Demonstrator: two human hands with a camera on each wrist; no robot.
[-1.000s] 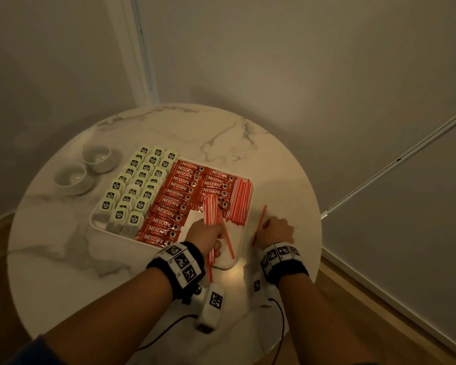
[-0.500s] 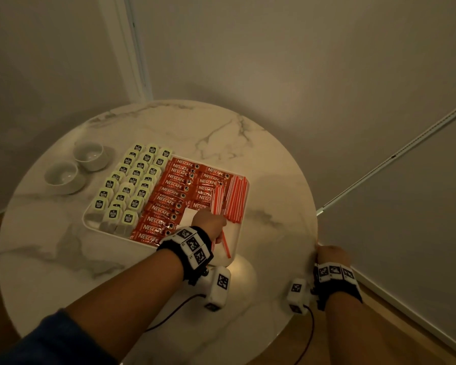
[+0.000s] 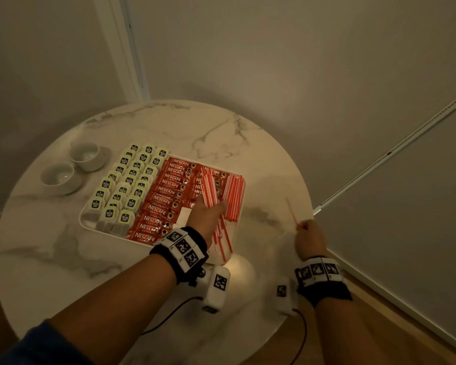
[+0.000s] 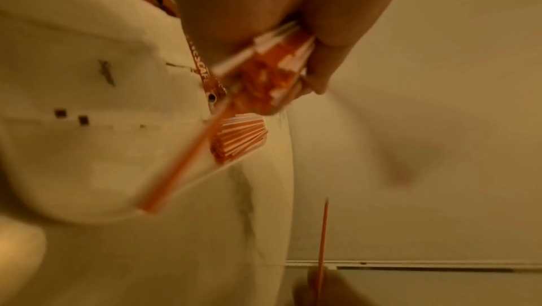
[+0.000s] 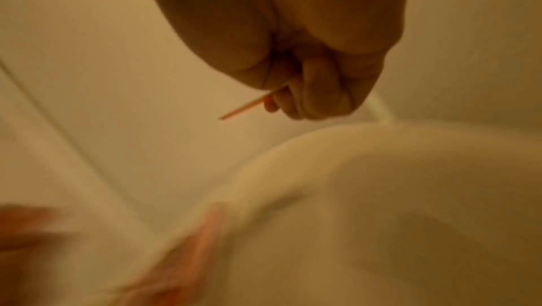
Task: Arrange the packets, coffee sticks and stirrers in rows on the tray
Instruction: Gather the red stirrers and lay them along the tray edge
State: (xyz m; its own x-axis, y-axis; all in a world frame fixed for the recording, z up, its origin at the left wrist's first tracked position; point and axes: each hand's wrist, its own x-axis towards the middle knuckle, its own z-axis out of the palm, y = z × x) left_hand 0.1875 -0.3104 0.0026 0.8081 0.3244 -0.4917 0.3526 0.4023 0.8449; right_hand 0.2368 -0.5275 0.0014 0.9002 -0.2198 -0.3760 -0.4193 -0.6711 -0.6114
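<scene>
A white tray on the round marble table holds rows of green-labelled packets, red Nescafe coffee sticks and a row of red-and-white stirrers along its right side. My left hand grips a bundle of stirrers over the tray's right half; the bundle shows in the left wrist view too. A few stirrers lie loose at the tray's near right. My right hand pinches a single stirrer above the table's right edge, also visible as a thin stick.
Two small white bowls stand at the table's left, beside the tray. The table sits in a wall corner, with a rail running along the right wall and wooden floor below.
My right hand dropped to the table's right edge, then rose with a single stirrer pinched. My left hand carried its bundle farther up over the tray toward the stirrer row.
</scene>
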